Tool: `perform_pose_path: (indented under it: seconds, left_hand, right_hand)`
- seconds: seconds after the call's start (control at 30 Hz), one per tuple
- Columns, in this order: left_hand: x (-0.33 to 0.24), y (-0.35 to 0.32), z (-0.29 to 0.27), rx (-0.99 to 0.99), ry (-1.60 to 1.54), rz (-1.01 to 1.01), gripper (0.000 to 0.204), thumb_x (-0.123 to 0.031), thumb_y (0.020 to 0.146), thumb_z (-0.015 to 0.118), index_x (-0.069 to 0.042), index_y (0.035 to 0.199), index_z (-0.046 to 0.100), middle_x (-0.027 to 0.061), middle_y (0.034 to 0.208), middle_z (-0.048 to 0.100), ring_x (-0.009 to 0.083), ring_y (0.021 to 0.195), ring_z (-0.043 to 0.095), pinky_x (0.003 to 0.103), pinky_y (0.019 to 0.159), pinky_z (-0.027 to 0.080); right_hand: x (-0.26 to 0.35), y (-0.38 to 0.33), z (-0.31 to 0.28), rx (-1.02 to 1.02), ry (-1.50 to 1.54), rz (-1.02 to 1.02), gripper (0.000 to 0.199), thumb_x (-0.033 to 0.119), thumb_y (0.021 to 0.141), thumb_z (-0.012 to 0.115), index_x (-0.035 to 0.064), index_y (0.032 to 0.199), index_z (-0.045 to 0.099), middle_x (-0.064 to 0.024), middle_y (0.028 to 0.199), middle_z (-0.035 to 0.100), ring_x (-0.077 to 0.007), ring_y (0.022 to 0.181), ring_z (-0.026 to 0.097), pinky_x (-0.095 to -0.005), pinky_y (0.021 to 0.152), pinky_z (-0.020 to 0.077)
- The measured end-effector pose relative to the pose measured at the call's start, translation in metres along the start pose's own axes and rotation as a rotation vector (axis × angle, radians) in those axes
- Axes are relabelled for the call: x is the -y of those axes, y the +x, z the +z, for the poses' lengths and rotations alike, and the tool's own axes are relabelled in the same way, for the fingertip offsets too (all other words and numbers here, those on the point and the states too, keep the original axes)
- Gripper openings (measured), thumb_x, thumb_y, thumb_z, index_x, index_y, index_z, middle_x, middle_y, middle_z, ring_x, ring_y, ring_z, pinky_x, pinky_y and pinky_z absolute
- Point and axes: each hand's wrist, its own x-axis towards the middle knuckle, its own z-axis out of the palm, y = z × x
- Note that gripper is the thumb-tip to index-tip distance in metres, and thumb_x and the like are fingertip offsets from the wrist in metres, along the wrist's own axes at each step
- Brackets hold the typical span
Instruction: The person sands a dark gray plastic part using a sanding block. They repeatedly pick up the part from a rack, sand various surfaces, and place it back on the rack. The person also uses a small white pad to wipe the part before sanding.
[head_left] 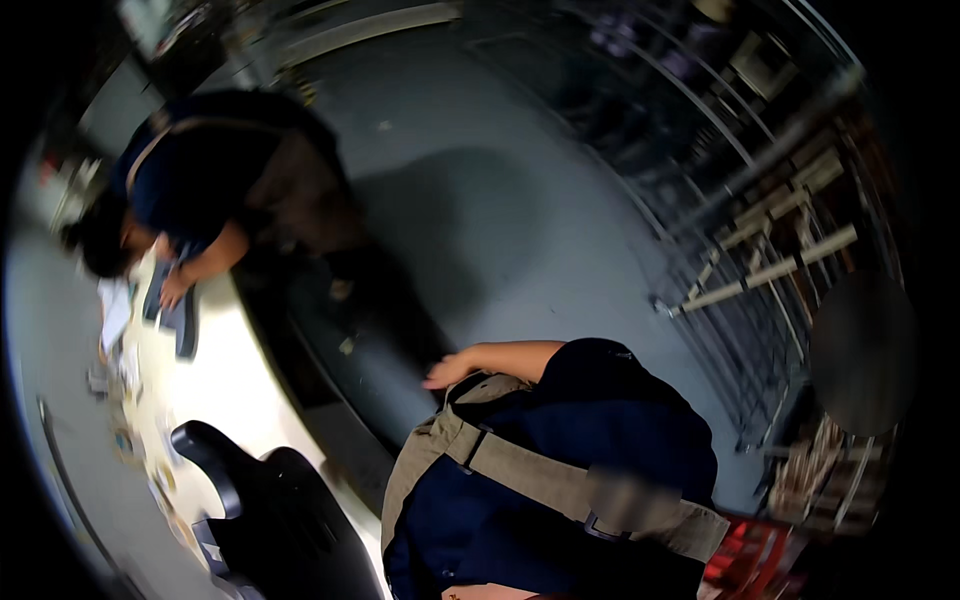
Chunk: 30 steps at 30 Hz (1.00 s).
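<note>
My right arm reaches left across the middle, and my right hand (452,369) is beside the front edge of my beige apron (425,455). Its fingers look loosely stretched, with nothing visible in them, though slightly blurred. My left hand does not show. At the lower left a black electric guitar body (285,505) lies on the brightly lit table (225,385), its rounded horn pointing up the picture. My right hand is apart from it. A strip of skin shows at the bottom edge, too cut off to tell what it belongs to.
At the upper left a co-worker (215,170) bends over the same table, one hand on a dark flat piece (180,315). Papers (115,310) lie near them. Metal racks (760,270) line the right side beyond the grey floor (590,270). Something red (745,555) stands lower right.
</note>
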Motion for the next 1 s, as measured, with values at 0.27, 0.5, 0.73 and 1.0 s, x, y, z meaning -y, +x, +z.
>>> perform_pose_path:
  seconds: [0.27, 0.5, 0.73, 1.0]
  left_hand:
    - [-0.029, 0.014, 0.1, 0.362, -0.387, 0.01, 0.062, -0.022, 0.06, 0.062, 0.005, 0.113, 0.044, 0.015, 0.097, 0.048, 0.0223, 0.092, 0.045, 0.034, 0.085, 0.035]
    - [-0.122, -0.014, 0.274, 0.449, -0.516, -0.003, 0.065, -0.031, 0.056, 0.068, 0.006, 0.106, 0.049, 0.0138, 0.086, 0.052, 0.0192, 0.076, 0.048, 0.03, 0.074, 0.039]
    - [-0.18, -0.03, 0.445, 0.653, -0.741, 0.075, 0.057, -0.033, 0.056, 0.073, 0.005, 0.094, 0.052, 0.0103, 0.079, 0.053, 0.0164, 0.073, 0.05, 0.028, 0.07, 0.04]
    - [-0.226, -0.028, 0.608, 0.736, -0.916, 0.04, 0.063, -0.033, 0.057, 0.075, 0.004, 0.102, 0.052, 0.0095, 0.081, 0.056, 0.0173, 0.078, 0.053, 0.027, 0.074, 0.04]
  right_hand:
    - [-0.074, -0.211, 0.139, -0.58, 0.562, 0.986, 0.066, 0.059, 0.087, 0.032, 0.0091, 0.128, 0.047, -0.0174, 0.138, 0.036, -0.0356, 0.127, 0.033, -0.0519, 0.102, 0.0238]
    - [-0.124, -0.327, 0.206, -0.652, 0.572, 1.325, 0.072, 0.066, 0.084, 0.034, 0.0108, 0.127, 0.048, -0.0142, 0.137, 0.039, -0.032, 0.129, 0.031, -0.0562, 0.104, 0.0155]
    - [-0.225, -0.387, 0.243, -0.868, 0.843, 1.214, 0.064, 0.061, 0.085, 0.036, 0.0127, 0.124, 0.052, -0.0112, 0.135, 0.043, -0.0316, 0.125, 0.039, -0.0635, 0.097, 0.0243]
    - [-0.245, -0.488, 0.073, -1.617, 0.654, 1.045, 0.045, 0.044, 0.082, 0.057, 0.0036, 0.103, 0.062, -0.0147, 0.081, 0.066, -0.0288, 0.079, 0.063, -0.0371, 0.073, 0.0486]
